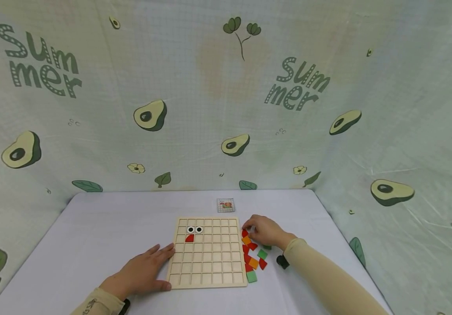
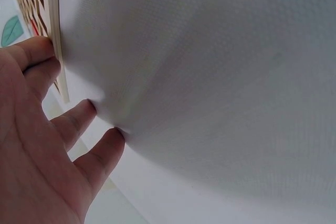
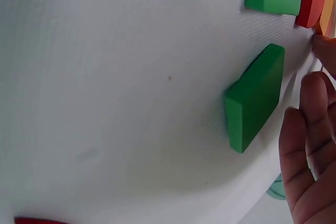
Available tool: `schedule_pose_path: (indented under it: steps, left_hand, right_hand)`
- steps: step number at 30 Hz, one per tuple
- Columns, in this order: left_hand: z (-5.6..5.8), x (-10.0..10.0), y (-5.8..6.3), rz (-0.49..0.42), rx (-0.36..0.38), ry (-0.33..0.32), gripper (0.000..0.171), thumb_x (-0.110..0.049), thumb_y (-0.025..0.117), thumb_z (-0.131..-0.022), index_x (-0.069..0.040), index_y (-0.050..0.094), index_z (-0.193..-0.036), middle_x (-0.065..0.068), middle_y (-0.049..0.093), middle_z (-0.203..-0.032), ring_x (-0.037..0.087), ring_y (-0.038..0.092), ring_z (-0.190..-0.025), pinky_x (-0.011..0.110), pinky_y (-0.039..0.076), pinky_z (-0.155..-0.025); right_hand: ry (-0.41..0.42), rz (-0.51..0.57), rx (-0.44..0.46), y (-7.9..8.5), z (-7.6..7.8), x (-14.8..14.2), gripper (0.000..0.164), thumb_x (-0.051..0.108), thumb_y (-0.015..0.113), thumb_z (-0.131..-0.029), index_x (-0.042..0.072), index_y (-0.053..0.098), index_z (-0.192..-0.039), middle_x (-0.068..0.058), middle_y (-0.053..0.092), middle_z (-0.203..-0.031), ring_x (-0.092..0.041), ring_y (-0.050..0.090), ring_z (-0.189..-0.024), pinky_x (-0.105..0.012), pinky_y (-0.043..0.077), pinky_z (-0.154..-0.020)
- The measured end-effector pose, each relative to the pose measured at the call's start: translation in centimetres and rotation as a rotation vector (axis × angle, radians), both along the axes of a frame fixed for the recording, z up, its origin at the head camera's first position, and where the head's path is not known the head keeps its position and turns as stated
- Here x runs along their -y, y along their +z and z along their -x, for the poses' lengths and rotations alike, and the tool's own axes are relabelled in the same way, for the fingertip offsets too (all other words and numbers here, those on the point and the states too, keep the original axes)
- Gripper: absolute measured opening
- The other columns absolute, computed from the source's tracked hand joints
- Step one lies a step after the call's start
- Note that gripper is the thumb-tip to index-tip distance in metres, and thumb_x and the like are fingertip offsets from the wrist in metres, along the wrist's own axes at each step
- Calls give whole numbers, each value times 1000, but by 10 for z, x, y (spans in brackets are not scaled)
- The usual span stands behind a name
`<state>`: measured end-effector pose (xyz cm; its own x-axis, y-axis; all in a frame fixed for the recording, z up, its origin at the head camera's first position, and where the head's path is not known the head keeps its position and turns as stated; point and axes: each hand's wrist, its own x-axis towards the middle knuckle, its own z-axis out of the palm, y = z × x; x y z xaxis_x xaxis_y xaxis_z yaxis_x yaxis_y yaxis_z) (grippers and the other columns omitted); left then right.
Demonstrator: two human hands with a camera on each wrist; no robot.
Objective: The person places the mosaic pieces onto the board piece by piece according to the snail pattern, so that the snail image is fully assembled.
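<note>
A square wooden grid board (image 1: 200, 267) lies on the table. In its upper left are two eye tiles (image 1: 190, 229), white with black centres, and below them a red tile (image 1: 189, 238) with one rounded side. My left hand (image 1: 143, 269) rests at the board's left edge with fingers spread, its fingertips against the frame in the left wrist view. Right of the board, my right hand (image 1: 265, 229) reaches over the loose tiles, its thumb and forefinger at a red piece (image 1: 245, 233) beside an orange square (image 1: 246, 240). I cannot tell if it pinches the piece.
Several loose red, orange and green tiles lie along the board's right side, including a green square (image 1: 251, 276). Under the right hand is another green tile (image 3: 257, 98). Behind the board lies a small picture card (image 1: 226, 205). A patterned cloth (image 1: 194, 166) hangs behind the table.
</note>
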<state>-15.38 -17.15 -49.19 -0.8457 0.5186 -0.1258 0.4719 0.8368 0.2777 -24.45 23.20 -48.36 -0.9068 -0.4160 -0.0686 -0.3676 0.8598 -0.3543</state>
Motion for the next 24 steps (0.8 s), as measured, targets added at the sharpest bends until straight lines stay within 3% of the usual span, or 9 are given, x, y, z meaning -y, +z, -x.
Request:
schedule_pose_path:
  steps: [10, 18, 24]
  left_hand:
    - [0, -1, 4, 10, 8, 13, 96, -65, 76, -73, -11, 50, -147, 4, 43, -154, 47, 37, -137, 64, 40, -101]
    - [-1, -1, 4, 15, 7, 18, 96, -65, 76, -72, -11, 50, -147, 4, 43, -154, 46, 37, -138, 63, 40, -102]
    - [0, -1, 4, 13, -2, 3, 97, -66, 75, -72, -10, 49, -147, 5, 43, -154, 47, 37, -137, 63, 41, -101]
  right_hand:
    - [-18, -15, -29, 1, 1, -7, 22, 7, 68, -90, 18, 75, -108, 7, 62, -99, -14, 53, -85, -36, 53, -88]
    - [-48, -25, -20, 0, 3, -1, 17, 31, 75, -90, 20, 75, -103, 11, 60, -90, -12, 53, -79, -31, 51, -76]
    - [-98, -54, -20, 0, 4, 5, 16, 29, 77, -88, 20, 74, -101, 11, 61, -87, -13, 53, -78, -32, 53, -78]
